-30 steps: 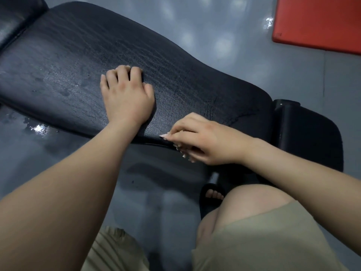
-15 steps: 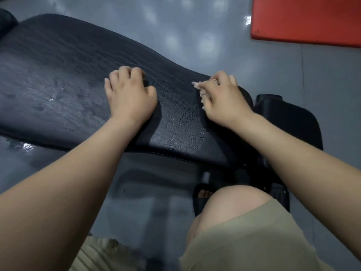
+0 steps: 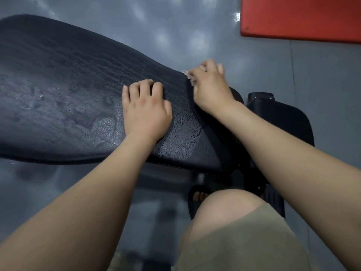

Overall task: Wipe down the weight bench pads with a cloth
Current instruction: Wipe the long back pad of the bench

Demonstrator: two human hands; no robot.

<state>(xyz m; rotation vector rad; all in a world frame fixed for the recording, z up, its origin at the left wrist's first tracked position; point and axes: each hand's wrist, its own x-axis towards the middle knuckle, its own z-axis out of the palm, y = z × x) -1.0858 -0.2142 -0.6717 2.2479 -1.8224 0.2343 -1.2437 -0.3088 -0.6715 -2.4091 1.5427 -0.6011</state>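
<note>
**Right hand grips cloth at far edge of bench pad; left hand braces on top**

The grey floor (image 3: 322, 79) fills the background. Across it lies the black back pad (image 3: 68, 85), its long axis running from the wide end at the left of the view down to the narrow end at lower right. Wet patches shine on the pad's surface. Just beyond that narrow end sits the smaller seat pad (image 3: 283, 122). A red mat (image 3: 300, 18) lies on the floor at upper right, well apart from the bench.

A bare knee (image 3: 224, 208) and a sandal (image 3: 197, 194) show below the pad.

The left hand (image 3: 145, 112) rests palm down on the pad near its narrow end, fingers loosely bent with the tips on the surface, holding nothing. The right hand (image 3: 210, 89), slightly blurred, is at the pad's far edge with its fingers curled round a small pale cloth (image 3: 188, 75), of which only a bit shows.
</note>
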